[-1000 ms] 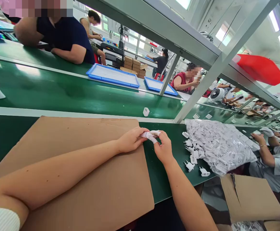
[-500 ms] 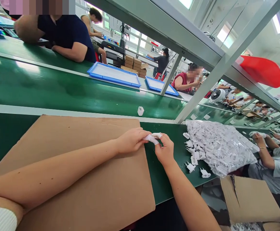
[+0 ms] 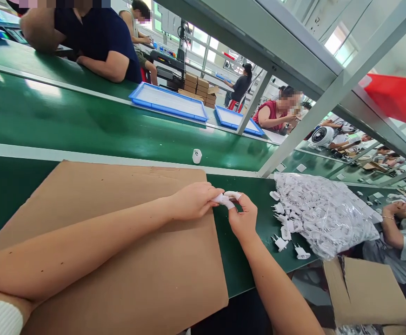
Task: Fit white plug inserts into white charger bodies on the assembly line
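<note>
Over the right edge of the cardboard sheet (image 3: pixel 136 251), my two hands meet around a small white plug piece (image 3: pixel 218 199). My left hand (image 3: pixel 197 200) pinches it from the left. From the right, my right hand (image 3: pixel 243 216) closes its thumb and index finger on it, both tips wrapped in white covers. A glint of thin metal pins shows between those fingers; the rest of the piece is mostly hidden. Right of my hands, several loose white plug pieces with two pins (image 3: pixel 280 242) lie beside a clear plastic bag (image 3: pixel 328 214) full of similar white parts.
A white adapter housing (image 3: pixel 196 156) sits on the green conveyor belt (image 3: pixel 119 135) ahead. Blue-rimmed trays (image 3: pixel 169 103) stand beyond it. A slanted metal post (image 3: pixel 289 125) rises ahead to the right. An open cardboard box (image 3: pixel 370 291) is low at the right. Co-workers sit across and at the right.
The white housing on the belt has shifted slightly left and turned. My view has tilted a little; both hands keep the same pinch on the plug piece.
</note>
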`<action>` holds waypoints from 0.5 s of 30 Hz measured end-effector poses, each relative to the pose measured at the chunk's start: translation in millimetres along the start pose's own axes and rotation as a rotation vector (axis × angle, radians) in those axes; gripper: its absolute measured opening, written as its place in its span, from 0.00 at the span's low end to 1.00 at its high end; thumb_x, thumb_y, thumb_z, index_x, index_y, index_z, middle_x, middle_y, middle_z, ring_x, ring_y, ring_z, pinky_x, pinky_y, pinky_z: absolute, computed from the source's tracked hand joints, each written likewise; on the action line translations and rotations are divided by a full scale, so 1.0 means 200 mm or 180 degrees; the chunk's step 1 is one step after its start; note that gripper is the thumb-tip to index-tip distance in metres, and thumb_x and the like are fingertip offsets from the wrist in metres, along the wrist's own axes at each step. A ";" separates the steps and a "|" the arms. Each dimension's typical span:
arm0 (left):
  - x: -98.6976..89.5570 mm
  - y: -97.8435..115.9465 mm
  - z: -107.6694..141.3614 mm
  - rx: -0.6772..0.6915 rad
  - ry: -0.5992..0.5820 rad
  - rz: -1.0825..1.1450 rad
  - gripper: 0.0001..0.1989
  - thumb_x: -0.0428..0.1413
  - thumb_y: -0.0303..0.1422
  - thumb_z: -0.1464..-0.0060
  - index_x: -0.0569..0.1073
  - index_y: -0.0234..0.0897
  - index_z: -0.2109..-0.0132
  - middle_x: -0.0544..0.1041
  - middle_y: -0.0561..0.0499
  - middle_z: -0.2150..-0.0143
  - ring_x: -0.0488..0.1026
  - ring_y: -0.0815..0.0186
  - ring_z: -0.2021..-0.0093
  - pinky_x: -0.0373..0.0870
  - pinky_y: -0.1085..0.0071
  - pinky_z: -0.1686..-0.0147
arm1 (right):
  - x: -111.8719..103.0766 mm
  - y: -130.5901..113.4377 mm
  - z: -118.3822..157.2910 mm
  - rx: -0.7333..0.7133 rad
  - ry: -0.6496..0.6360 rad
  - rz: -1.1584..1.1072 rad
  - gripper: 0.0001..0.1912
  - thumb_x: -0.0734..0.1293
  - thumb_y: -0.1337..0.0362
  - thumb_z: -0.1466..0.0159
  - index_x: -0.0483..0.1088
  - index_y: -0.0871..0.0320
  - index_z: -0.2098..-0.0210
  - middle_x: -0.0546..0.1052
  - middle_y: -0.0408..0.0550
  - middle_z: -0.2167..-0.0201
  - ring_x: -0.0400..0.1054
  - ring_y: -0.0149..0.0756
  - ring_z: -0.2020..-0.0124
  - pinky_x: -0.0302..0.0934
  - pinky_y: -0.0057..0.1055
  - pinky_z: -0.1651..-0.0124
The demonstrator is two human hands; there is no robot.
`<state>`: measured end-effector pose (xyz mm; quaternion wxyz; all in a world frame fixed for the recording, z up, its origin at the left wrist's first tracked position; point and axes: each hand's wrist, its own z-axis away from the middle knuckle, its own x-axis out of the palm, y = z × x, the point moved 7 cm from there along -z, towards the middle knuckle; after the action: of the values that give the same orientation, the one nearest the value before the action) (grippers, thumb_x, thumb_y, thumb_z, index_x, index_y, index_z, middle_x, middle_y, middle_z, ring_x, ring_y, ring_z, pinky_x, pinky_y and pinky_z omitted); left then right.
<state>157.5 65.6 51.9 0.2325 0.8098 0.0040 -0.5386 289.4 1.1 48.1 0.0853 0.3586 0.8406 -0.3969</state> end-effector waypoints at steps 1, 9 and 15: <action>0.00 0.01 0.00 -0.0011 -0.0036 -0.0015 0.12 0.46 0.32 0.35 0.71 0.35 0.51 0.78 0.43 0.59 0.73 0.55 0.58 0.65 0.63 0.60 | 0.00 -0.01 0.00 -0.0069 0.0023 0.0100 0.16 0.62 0.73 0.40 0.77 0.54 0.58 0.79 0.48 0.62 0.75 0.37 0.62 0.72 0.35 0.57; -0.03 0.04 0.01 -0.0122 -0.0072 0.0014 0.13 0.48 0.32 0.36 0.71 0.37 0.47 0.79 0.45 0.60 0.75 0.57 0.61 0.65 0.67 0.63 | -0.01 -0.04 -0.01 -0.0076 -0.0039 0.0112 0.14 0.63 0.71 0.40 0.78 0.54 0.59 0.80 0.47 0.65 0.74 0.36 0.64 0.72 0.32 0.61; 0.03 0.00 0.03 -0.0012 -0.0009 -0.0010 0.24 0.48 0.33 0.36 0.63 0.37 0.35 0.79 0.43 0.59 0.75 0.56 0.60 0.67 0.65 0.62 | 0.01 0.01 -0.02 0.0199 -0.0369 -0.0260 0.13 0.64 0.71 0.44 0.78 0.54 0.63 0.81 0.46 0.65 0.75 0.37 0.66 0.73 0.33 0.60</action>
<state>154.2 61.3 44.9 0.2333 0.8086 0.0059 -0.5401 290.1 5.9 50.2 0.1065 0.3030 0.8353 -0.4462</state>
